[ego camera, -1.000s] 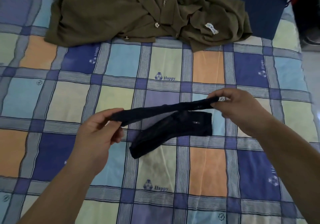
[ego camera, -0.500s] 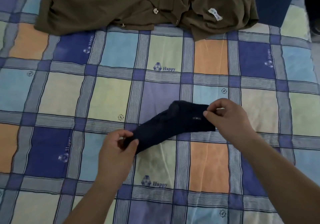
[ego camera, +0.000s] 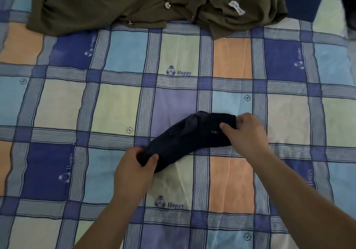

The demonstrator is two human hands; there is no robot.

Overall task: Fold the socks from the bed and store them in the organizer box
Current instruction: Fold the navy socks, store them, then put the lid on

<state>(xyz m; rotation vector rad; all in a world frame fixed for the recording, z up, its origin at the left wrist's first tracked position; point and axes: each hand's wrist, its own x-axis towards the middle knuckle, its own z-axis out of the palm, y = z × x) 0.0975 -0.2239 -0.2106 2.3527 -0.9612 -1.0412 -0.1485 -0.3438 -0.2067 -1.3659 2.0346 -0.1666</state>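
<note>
Right now both of my hands are on the dark navy knitted socks [ego camera: 192, 139], which lie stacked one on the other, slanting across the checked bedsheet of blue, orange, pale green and lilac squares [ego camera: 119, 110]. My left hand [ego camera: 133, 169] pinches the nearer, lower end — thumb on top, fingers curled underneath — so the grip is narrow and closed around the fabric there. My right hand [ego camera: 248, 133] holds the far, upper end by the cuff, thumb pressed on the top face near a small pale logo, the other fingers wrapped over the edge. Between the two hands the socks rest flat on the sheet, with a lighter greyish fold showing near the middle. Well beyond them, at the top of the bed, a crumpled olive-green buttoned shirt with a white label [ego camera: 134, 2] lies in a heap, and just beside it at the upper right stands a dark blue box-like shape [ego camera: 300, 0] — too cropped to tell more.
</note>
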